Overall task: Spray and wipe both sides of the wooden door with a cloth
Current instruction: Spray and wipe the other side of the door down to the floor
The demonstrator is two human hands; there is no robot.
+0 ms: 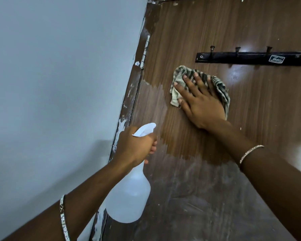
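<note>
- The right hand (201, 101) lies flat with its fingers spread, pressing the cloth (178, 73) against the door (250, 119)
- The left hand (134, 146) has its fingers curled round the neck of the bottle (128, 193), below and to the left of the right hand and close to the door's hinged edge
- The cloth is bunched under the right palm; its long axis runs across the door, sticking out past the fingertips on one side and past the heel on the other
- The bottle's long axis tilts up from its body by the left forearm to the nozzle, which points at the door, roughly toward the right hand
- Risk: the rail (242, 58) of hooks sits just above the right hand, so an upward stroke could snag the cloth
- Risk: a squeeze of the trigger now would likely wet the right wrist, not the wood
- Risk: the darker wet patch between the hands may dry streaky if the cloth misses it, and the dull, smeared area below both hands looks unwiped
- The door's other side is not in view
</note>
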